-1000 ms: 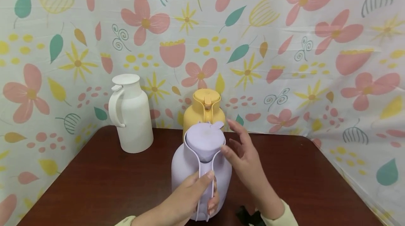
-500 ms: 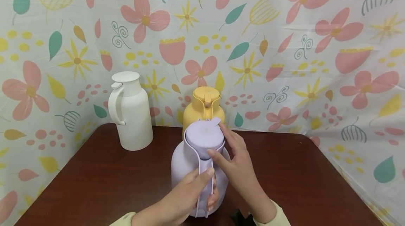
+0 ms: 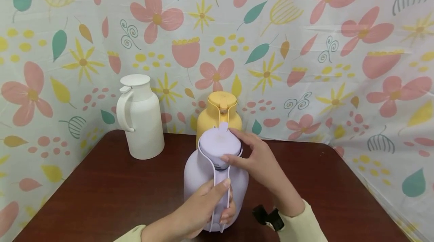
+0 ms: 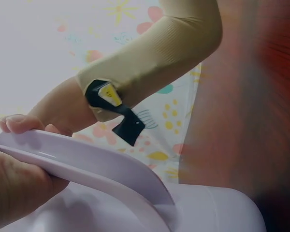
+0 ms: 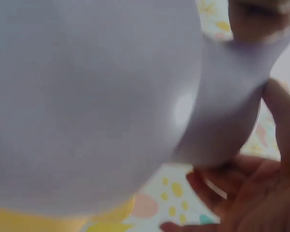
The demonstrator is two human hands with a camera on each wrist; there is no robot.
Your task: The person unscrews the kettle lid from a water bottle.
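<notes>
A lilac thermos jug [image 3: 194,174] stands in front of the person, its handle facing them. My left hand [image 3: 203,205] grips the handle, with the thumb along its near side. In the left wrist view the handle [image 4: 113,186] runs out from between thumb and fingers. My right hand [image 3: 258,156] holds the round lilac lid [image 3: 218,142], thumb on the near side and index finger on the far side. The lid sits in the jug's mouth, its small tab [image 3: 223,129] pointing away. A thin dark gap shows under its near edge. The right wrist view shows mostly the jug's blurred body.
A yellow jug [image 3: 204,122] stands just behind the lilac one. At the back left is a white jug [image 3: 145,131] with its handle to the left. The dark red-brown table [image 3: 315,185] ends at a flowered curtain [image 3: 271,95]. A black strap [image 3: 268,217] hangs from the right wrist.
My right hand has come in from the right and taken hold of the lid. The lid's tab has turned from right-pointing to away. My left hand keeps its grip on the handle.
</notes>
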